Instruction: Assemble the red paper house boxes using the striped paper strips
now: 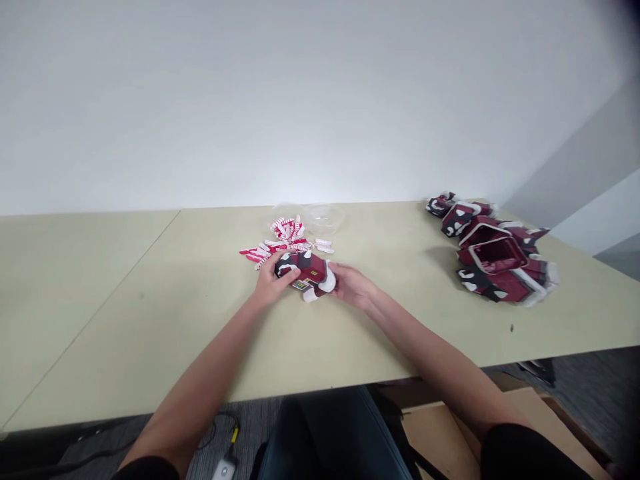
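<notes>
A small dark-red house-shaped piece (pixel 316 265) with black and white roof parts is held between both hands above the table. My left hand (pixel 271 280) grips its left side, thumb across the front. Around its right end, by a rounded white part, are the fingers of my right hand (pixel 350 285). Just behind the piece lies a pile of red-and-white striped strips (pixel 287 229), with a few pale strips (pixel 324 245) to its right. Clear plastic containers (pixel 325 217) stand at the back of the pile.
Several dark-red, black and white house-shaped pieces (pixel 500 257) are grouped at the right of the table (pixel 150 327). A tiny dark object (pixel 511 328) lies near the front edge. Below right is an open cardboard box (pixel 440 437).
</notes>
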The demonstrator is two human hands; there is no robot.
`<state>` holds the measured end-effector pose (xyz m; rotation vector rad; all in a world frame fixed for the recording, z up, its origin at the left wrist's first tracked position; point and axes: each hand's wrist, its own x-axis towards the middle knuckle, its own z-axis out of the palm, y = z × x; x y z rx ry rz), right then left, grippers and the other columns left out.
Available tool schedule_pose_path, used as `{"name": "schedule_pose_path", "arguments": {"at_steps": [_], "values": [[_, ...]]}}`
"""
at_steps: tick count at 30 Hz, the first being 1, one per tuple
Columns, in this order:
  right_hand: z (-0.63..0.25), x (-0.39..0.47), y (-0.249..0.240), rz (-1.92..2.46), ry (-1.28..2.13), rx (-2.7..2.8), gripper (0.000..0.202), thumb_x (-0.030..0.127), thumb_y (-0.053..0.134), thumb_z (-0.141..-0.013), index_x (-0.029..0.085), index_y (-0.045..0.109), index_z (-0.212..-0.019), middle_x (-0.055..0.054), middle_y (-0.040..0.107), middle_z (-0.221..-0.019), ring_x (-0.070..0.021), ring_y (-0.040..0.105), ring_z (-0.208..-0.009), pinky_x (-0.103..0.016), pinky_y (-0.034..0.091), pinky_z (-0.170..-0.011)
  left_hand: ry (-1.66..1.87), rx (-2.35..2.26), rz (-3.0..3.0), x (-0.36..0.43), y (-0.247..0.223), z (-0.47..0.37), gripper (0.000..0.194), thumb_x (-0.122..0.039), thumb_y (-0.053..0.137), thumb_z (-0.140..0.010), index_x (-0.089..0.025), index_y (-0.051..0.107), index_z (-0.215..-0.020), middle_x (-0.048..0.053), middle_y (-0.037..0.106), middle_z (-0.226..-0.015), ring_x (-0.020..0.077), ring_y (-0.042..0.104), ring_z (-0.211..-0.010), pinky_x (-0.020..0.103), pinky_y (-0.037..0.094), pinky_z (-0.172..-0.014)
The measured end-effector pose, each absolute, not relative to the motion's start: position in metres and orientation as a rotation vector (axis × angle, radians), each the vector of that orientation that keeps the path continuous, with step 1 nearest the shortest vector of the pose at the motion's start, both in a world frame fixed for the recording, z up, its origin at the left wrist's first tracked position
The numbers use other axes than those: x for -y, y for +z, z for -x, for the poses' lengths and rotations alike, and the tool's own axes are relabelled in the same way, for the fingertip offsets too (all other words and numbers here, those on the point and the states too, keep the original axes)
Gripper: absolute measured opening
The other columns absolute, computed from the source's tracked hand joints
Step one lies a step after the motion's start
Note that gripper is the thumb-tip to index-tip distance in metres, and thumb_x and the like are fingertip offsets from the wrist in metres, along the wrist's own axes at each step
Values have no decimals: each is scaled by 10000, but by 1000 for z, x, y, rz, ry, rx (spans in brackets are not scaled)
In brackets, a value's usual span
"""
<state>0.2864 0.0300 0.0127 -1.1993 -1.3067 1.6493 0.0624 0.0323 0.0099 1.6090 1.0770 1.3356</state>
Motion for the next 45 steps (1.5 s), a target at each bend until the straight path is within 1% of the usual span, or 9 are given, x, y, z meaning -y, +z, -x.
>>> {"name": "schedule_pose_path", "arguments": {"at_steps": [4, 8, 13, 20, 25, 29, 33, 37, 45], "values": [[-284, -67, 19, 1541, 954, 1709, 371, 441, 435, -976, 164, 658, -1083, -115, 695, -1106, -209, 646, -965, -333, 510, -826, 1559, -1225, -1316, -36, 15, -66, 560, -545, 873, -527, -163, 694, -895, 37, 714, -888, 152, 642, -810, 256, 524, -751], [-295, -90, 16, 1661, 591, 1797, 227, 251, 527, -930, 171, 690, -1067, -139, 629, -1233, -258, 535, -1186, -382, 396, -1018, 1639, -1304, -1214, -40, 19, -61, 606, -500, 883, -518, -179, 654, -979, 32, 703, -937, 129, 640, -815, 227, 514, -735], [-299, -92, -1, 1734, 465, 1907, 218, 221, 593, -896, 211, 731, -1065, -147, 657, -1144, -298, 535, -1145, -416, 377, -1003, 1571, -1379, -1315, -37, 19, -59, 681, -493, 873, -557, -210, 594, -1109, 40, 689, -980, 145, 657, -835, 246, 526, -745], [-307, -97, -11, 1567, 513, 1858, 305, 308, 451, -959, 189, 690, -1106, -97, 687, -1081, -206, 601, -956, -320, 446, -892, 1577, -1365, -1646, -30, 18, -68, 908, -436, 893, -541, -255, 448, -1312, 42, 589, -1166, 160, 637, -951, 303, 540, -861], [-308, -93, -16, 1421, 617, 1783, 367, 429, 380, -962, 182, 639, -1045, -59, 692, -1012, -165, 610, -849, -271, 474, -771, 1591, -1561, -1982, -26, 14, -72, 696, -472, 834, -667, -229, 539, -1248, 81, 606, -1220, 226, 597, -1132, 390, 484, -1020], [-309, -89, -15, 1371, 623, 1773, 283, 401, 464, -899, 191, 649, -940, -45, 688, -962, -152, 576, -776, -280, 460, -769, 1424, -1666, -2222, -27, 11, -70, 592, -490, 783, -727, -218, 574, -1209, 105, 619, -1259, 269, 543, -1260, 442, 407, -1112], [-313, -76, 5, 1255, 729, 1925, 298, 445, 601, -818, 183, 663, -946, -38, 683, -928, -131, 541, -705, -277, 445, -725, 1381, -1644, -2257, -30, 8, -63, 831, -548, 817, -655, -192, 489, -1330, 143, 566, -1313, 292, 540, -1264, 436, 449, -1075], [-313, -55, 29, 1230, 1151, 2227, 434, 519, 798, -640, 186, 652, -877, -11, 675, -818, -130, 557, -681, -257, 410, -638, 1329, -1493, -2230, -36, 3, -52, 1024, -579, 850, -573, -189, 411, -1413, 157, 543, -1332, 310, 557, -1241, 440, 477, -1053], [-306, -43, 37, 1349, 1146, 2474, 625, 306, 872, -513, 261, 676, -1105, 26, 708, -906, -155, 617, -745, -246, 397, -616, 1250, -1281, -2185, -44, -8, -43, 1048, -439, 863, -611, -254, 319, -1487, 162, 503, -1422, 328, 548, -1291, 504, 434, -1158]]}}
